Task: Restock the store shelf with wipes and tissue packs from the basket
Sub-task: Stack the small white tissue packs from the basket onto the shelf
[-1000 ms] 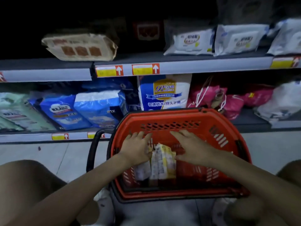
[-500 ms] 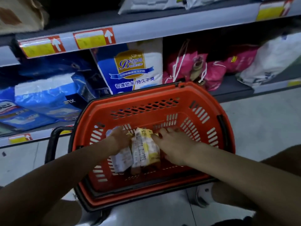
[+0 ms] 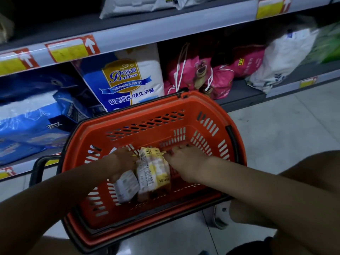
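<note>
Both hands inside red basket (image 3: 211, 107) on floor, left hand (image 3: 121, 162) clenched around white pack (image 3: 127, 186), right hand (image 3: 185, 162) fingers grasping yellow packs (image 3: 156, 170), shelf (image 3: 165, 30) behind.

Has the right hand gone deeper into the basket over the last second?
Yes. The right hand was level with the red basket's rim; now it is down inside, against the yellow packs near the bottom.
</note>
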Motion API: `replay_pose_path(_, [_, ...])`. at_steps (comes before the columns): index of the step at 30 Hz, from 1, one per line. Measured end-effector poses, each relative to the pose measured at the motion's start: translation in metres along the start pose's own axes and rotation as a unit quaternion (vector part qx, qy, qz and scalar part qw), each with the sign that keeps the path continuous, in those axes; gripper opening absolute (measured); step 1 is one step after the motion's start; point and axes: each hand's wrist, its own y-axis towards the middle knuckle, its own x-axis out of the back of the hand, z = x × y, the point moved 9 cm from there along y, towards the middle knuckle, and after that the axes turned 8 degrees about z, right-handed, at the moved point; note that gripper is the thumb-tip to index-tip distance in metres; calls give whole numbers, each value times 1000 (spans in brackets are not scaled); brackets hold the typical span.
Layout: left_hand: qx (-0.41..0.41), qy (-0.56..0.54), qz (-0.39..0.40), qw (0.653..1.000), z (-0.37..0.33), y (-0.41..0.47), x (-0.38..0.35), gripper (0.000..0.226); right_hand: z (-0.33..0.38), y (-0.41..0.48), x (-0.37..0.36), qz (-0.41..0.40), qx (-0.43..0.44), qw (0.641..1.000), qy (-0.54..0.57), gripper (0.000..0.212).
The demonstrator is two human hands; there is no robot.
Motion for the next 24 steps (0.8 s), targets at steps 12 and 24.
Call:
replay_pose_path(12, [21, -484, 26, 874, 47, -124, 9, 42, 3, -29, 50, -79, -13, 997, 12, 67])
replay_pose_path(24, [-102, -936, -134, 308, 31, -204, 28, 60, -44, -68, 115, -238, -90, 953, 166, 70])
